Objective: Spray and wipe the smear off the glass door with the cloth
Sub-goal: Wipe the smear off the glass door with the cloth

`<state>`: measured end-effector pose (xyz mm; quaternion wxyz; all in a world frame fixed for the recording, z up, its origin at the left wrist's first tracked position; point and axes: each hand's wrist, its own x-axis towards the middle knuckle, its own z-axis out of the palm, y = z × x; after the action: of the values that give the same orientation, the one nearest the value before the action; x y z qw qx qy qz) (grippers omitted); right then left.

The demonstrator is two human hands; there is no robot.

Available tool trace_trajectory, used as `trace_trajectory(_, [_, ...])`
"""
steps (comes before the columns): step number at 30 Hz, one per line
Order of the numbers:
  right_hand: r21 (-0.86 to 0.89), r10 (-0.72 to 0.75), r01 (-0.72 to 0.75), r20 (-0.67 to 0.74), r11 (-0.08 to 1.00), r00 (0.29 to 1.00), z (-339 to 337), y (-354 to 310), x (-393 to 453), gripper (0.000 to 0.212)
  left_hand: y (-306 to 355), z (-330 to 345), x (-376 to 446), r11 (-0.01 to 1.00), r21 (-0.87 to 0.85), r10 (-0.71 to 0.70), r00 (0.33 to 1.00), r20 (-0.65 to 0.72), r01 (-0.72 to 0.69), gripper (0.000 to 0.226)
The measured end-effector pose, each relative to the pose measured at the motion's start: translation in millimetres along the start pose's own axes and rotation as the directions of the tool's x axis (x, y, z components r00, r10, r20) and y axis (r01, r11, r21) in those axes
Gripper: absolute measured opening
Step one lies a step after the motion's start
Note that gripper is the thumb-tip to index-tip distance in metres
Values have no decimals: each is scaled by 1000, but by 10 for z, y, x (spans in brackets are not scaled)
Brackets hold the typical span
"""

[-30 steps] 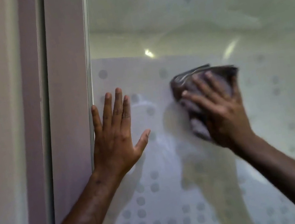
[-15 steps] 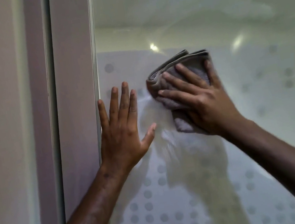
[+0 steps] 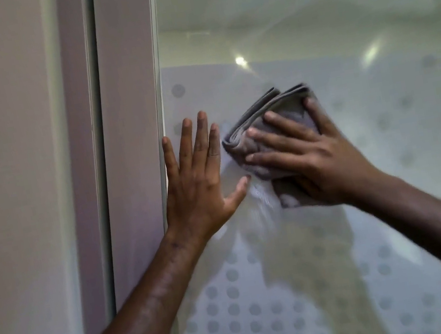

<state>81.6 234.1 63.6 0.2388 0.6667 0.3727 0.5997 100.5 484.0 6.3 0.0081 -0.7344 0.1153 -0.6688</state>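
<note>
Dotted frosted glass door (image 3: 385, 137) under a folded grey cloth (image 3: 262, 124)
Right hand (image 3: 314, 156) presses the cloth flat, fingers straight; left hand (image 3: 198, 182) rests released, just left of it

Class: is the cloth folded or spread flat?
Folded: the cloth shows stacked layered edges along its top, bunched under the right hand on the glass.

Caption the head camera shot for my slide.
Right hand presses a folded grey cloth against the dotted glass door; left hand braces flat beside it.
</note>
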Motion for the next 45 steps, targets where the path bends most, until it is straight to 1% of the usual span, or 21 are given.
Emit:
trace_trajectory(2, [-22, 154, -156, -54, 988, 987, -58, 243, 5, 53, 5, 2, -7, 1000, -6, -2, 1000, -4, 2, 96])
trace_trajectory(4, [41, 410, -408, -125, 912, 904, -119, 400, 138, 53, 1, 9, -9, 1000, 2, -6, 1000, -5, 6, 95])
trace_trajectory(6, [123, 539, -525, -143, 842, 830, -126, 369, 317, 54, 0, 15, -10, 1000, 9, -8, 1000, -5, 8, 95])
trace_trajectory(8, [115, 426, -413, -133, 903, 895, -79, 209, 383, 51, 0, 19, -15, 1000, 3, -4, 1000, -8, 4, 95])
trace_trajectory(10, [80, 119, -114, -59, 990, 991, -14, 68, 269, 46, 1, 12, -8, 1000, -2, -4, 1000, -12, 4, 95])
trace_trajectory(12, [86, -138, 135, 27, 987, 990, -28, 85, 112, 44, -5, 3, -3, 1000, 5, -3, 1000, -6, 3, 95])
trace_trajectory(13, [92, -186, 182, 34, 979, 982, -52, 173, 66, 42, -5, 1, -6, 1000, 6, -1, 1000, -4, 1, 96])
trace_trajectory(14, [95, -177, 175, 17, 980, 984, -72, 280, 40, 41, -4, -3, -7, 1000, 4, 2, 1000, -4, -2, 96])
trace_trajectory(16, [99, -35, 39, -41, 994, 999, -99, 409, 23, 39, 0, -7, -2, 1000, -1, 4, 1000, -5, -4, 95])
trace_trajectory(18, [107, 138, -128, -89, 986, 986, -76, 318, 25, 36, -2, -8, -1, 1000, 4, -2, 1000, -4, 2, 93])
trace_trajectory(20, [124, 227, -213, -117, 969, 967, -7, 77, -15, 41, -6, -8, -6, 1000, -6, -6, 1000, -4, 6, 90])
trace_trajectory(26, [220, 269, -246, -78, 944, 960, 208, -885, -632, 49, -2, -18, -5, 998, -57, -9, 1000, -15, 8, 80])
trace_trajectory(29, [216, 131, -125, -14, 968, 991, 208, -1288, -962, 41, 6, -37, 3, 999, -51, -17, 1000, -10, 16, 79])
trace_trajectory(31, [188, 71, -61, -43, 980, 997, 164, -1148, -945, 35, 13, -48, 1, 999, -48, -20, 1000, -6, 20, 79])
trace_trajectory(32, [171, 107, -92, -79, 981, 991, 147, -1024, -869, 33, 17, -51, 0, 998, -51, -21, 1000, -4, 21, 79])
trace_trajectory(34, [155, 311, -288, -154, 945, 938, 116, -710, -657, 34, 18, -48, -2, 998, -62, -18, 1000, -6, 17, 80])
trace_trajectory(36, [215, 552, -515, -176, 830, 815, 62, -402, -407, 41, 16, -40, 6, 998, -61, -16, 1000, -14, 15, 80])
trace_trajectory(38, [272, 677, -626, -170, 731, 716, 44, -367, -184, 50, 16, -30, 5, 998, -60, -18, 1000, -18, 17, 79])
trace_trajectory(39, [263, 657, -607, -182, 750, 732, 59, -456, -117, 49, 16, -24, -2, 998, -66, -17, 1000, -19, 16, 79])
trace_trajectory(42, [206, 360, -323, -174, 924, 917, 153, -817, -165, 34, 15, -34, 3, 996, -86, -12, 1000, -19, 10, 78])
trace_trajectory(45, [159, 127, -105, -135, 982, 983, 93, -709, -303, 33, 18, -76, 11, 994, -109, -10, 1000, -10, 9, 79])
